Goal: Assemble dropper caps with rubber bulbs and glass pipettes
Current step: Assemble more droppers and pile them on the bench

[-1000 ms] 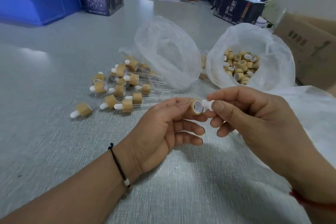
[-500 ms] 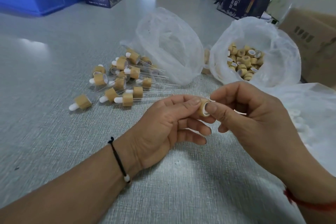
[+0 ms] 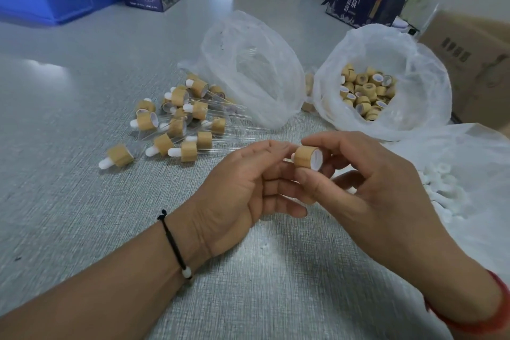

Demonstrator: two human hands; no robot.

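Bamboo-coloured cap (image 3: 305,156) sits pinched between thumb and forefinger of the right hand (image 3: 367,185), open white end turned rightward, probably to keep the mouth clear for a pipette. Left hand (image 3: 248,182) closes its fingertips at the cap's far side, where a sliver of white bulb (image 3: 292,157) shows, seemingly pulling it through.

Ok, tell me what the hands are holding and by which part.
The right hand pinches a bamboo cap by its side wall, thumb below and forefinger above. The left hand touches the cap's bulb end; its grip is hidden.
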